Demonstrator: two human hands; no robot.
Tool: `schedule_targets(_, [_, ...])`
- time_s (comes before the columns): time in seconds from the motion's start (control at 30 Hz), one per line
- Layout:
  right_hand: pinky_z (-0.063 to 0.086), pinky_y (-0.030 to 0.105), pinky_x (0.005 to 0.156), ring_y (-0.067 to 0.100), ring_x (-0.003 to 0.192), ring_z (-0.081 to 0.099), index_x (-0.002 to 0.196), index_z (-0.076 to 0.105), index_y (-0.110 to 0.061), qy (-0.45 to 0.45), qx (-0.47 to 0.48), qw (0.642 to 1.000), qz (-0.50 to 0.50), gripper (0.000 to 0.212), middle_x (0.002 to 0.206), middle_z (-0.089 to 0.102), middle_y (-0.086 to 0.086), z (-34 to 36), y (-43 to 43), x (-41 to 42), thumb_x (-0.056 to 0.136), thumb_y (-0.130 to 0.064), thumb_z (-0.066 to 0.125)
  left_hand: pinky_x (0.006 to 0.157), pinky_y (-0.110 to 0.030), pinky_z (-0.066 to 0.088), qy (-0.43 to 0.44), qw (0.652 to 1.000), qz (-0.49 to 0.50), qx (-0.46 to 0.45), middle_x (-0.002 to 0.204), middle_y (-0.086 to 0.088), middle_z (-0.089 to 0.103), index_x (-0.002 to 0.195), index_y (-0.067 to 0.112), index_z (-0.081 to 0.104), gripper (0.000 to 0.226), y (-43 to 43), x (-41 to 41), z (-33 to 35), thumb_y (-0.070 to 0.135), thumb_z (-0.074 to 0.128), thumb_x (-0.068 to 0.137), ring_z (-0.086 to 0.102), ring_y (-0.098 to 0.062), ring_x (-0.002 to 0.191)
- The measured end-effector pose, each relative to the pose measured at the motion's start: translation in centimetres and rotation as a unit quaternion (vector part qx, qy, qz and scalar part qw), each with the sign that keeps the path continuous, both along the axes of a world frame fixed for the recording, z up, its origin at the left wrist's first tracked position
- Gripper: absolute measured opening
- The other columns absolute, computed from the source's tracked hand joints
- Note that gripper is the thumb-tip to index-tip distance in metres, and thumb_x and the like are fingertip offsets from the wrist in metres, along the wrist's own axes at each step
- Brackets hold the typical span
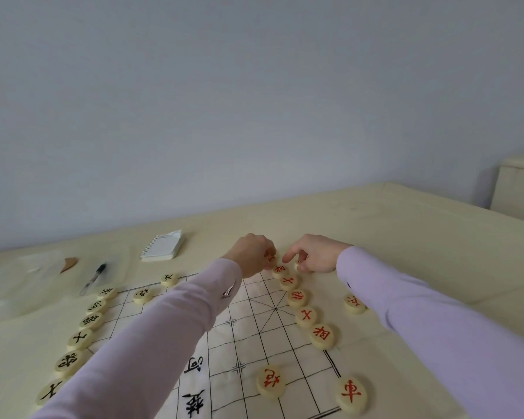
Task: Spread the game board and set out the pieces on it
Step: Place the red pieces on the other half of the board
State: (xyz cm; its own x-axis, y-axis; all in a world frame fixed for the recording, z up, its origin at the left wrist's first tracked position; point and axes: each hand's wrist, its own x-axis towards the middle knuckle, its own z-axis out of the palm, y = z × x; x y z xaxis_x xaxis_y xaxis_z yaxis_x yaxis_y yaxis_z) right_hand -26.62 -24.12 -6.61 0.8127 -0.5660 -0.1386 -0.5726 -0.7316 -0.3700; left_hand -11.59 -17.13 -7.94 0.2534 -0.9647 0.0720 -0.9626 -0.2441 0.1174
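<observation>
Fingers (267,251) of left hand (250,257) pinch a red disc (270,258) at far edge of board (254,337). Right hand (313,254), index out, grips a 2nd disc (298,262), mostly hidden. Round cream pcs: red row (297,298) down right edge, black row (90,321) down left, open grid btw. Board wrinkled, cloth-like, on cream table (406,225) w/ spiral notepad (163,245), pen (93,279). Grey wall behind.

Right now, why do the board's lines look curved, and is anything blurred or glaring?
Head view: the wide-angle lens bends the board lines; light is soft, no glare; the left hand and right hand look slightly blurred, near red pieces sharper.
</observation>
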Motion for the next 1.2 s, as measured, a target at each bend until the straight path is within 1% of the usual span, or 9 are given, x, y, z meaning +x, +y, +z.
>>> schedule_targets(0.1, [0.036, 0.023, 0.084, 0.015, 0.093, 0.047, 0.126, 0.059, -0.032, 0.003, -0.010, 1.000, 0.003, 0.042, 0.100, 0.048, -0.002, -0.2, -0.1, 0.2, 0.093, -0.009, 0.049, 0.081, -0.027, 0.046, 0.016, 1.000, -0.002, -0.003, 0.113, -0.006, 0.066, 0.114, 0.017, 0.066, 0.029, 0.0, 0.0, -0.1, 0.024, 0.065, 0.086, 0.060, -0.024, 0.102])
schedule_targets(0.27, [0.036, 0.024, 0.080, 0.018, 0.090, 0.045, 0.124, 0.061, -0.035, 0.008, -0.021, 1.000, 0.007, 0.044, 0.080, 0.041, -0.010, -0.3, 0.1, 0.5, 0.093, -0.007, 0.047, 0.087, -0.025, 0.047, 0.028, 0.999, 0.005, -0.038, 0.111, -0.005, 0.067, 0.115, 0.013, 0.066, 0.032, 0.4, 0.0, 0.3, 0.017, 0.068, 0.084, 0.061, -0.021, 0.104])
schedule_targets(0.43, [0.036, 0.024, 0.079, 0.017, 0.089, 0.045, 0.124, 0.061, -0.035, 0.005, -0.024, 1.000, 0.000, 0.045, 0.075, 0.035, -0.016, -0.3, 0.1, 0.3, 0.093, -0.006, 0.047, 0.082, -0.028, 0.052, 0.058, 0.997, 0.035, -0.042, 0.093, -0.003, 0.066, 0.106, 0.011, 0.068, 0.026, 0.7, 0.0, 0.7, 0.012, 0.069, 0.080, 0.067, -0.024, 0.093])
schedule_targets(0.53, [0.039, 0.024, 0.086, 0.019, 0.101, 0.050, 0.128, 0.058, -0.029, 0.006, -0.019, 1.000, -0.009, 0.041, 0.099, 0.054, -0.006, -0.2, 0.4, 0.0, 0.093, -0.010, 0.049, 0.077, -0.026, 0.052, 0.066, 0.997, 0.030, -0.037, 0.100, -0.005, 0.066, 0.108, 0.010, 0.067, 0.027, 0.5, -0.4, 0.3, 0.011, 0.069, 0.081, 0.063, -0.021, 0.084])
schedule_targets(0.63, [0.039, 0.025, 0.094, 0.022, 0.120, 0.051, 0.131, 0.056, -0.019, 0.002, -0.025, 0.999, -0.029, 0.039, 0.130, 0.054, 0.005, 0.0, 0.5, -0.3, 0.092, -0.012, 0.052, 0.082, -0.025, 0.050, 0.054, 0.997, 0.031, -0.041, 0.107, -0.006, 0.067, 0.108, 0.012, 0.067, 0.025, 0.1, -0.7, 0.0, 0.013, 0.068, 0.083, 0.064, -0.022, 0.094])
schedule_targets(0.87, [0.041, 0.026, 0.092, 0.023, 0.117, 0.053, 0.129, 0.057, -0.018, -0.008, -0.013, 0.999, -0.040, 0.038, 0.128, 0.056, 0.008, -0.1, 0.8, -0.1, 0.092, -0.011, 0.053, 0.087, -0.024, 0.047, 0.062, 0.997, 0.016, -0.044, 0.113, -0.004, 0.065, 0.111, 0.011, 0.065, 0.025, 0.5, -0.9, 0.2, 0.008, 0.061, 0.086, 0.060, -0.020, 0.104])
schedule_targets(1.03, [0.047, 0.025, 0.087, 0.021, 0.092, 0.064, 0.132, 0.051, -0.008, -0.128, 0.093, 0.985, -0.073, 0.044, 0.118, 0.063, 0.011, 0.2, 1.3, -1.1, 0.089, -0.007, 0.060, 0.086, -0.026, 0.048, 0.083, 0.994, 0.004, -0.072, 0.114, -0.005, 0.062, 0.118, 0.012, 0.061, 0.033, 2.3, -1.4, 1.3, 0.002, 0.055, 0.087, 0.059, -0.021, 0.102])
schedule_targets(1.13, [0.052, 0.032, 0.094, 0.022, 0.081, 0.066, 0.128, 0.051, 0.000, -0.241, 0.223, 0.940, -0.091, 0.051, 0.100, 0.068, 0.014, 0.8, 2.3, -2.0, 0.081, -0.006, 0.071, 0.079, -0.022, 0.047, 0.153, 0.985, -0.050, -0.060, 0.107, 0.000, 0.062, 0.121, 0.018, 0.059, 0.037, 3.9, -2.5, 2.1, 0.007, 0.062, 0.086, 0.059, -0.013, 0.092])
schedule_targets(1.2, [0.055, 0.032, 0.088, 0.020, 0.075, 0.067, 0.123, 0.053, 0.003, -0.294, 0.287, 0.906, -0.097, 0.051, 0.088, 0.067, 0.012, 1.2, 3.4, -2.7, 0.077, -0.003, 0.075, 0.081, -0.022, 0.049, 0.190, 0.977, -0.085, -0.048, 0.100, 0.004, 0.064, 0.121, 0.021, 0.058, 0.040, 5.0, -3.4, 2.4, 0.010, 0.066, 0.084, 0.062, -0.011, 0.088])
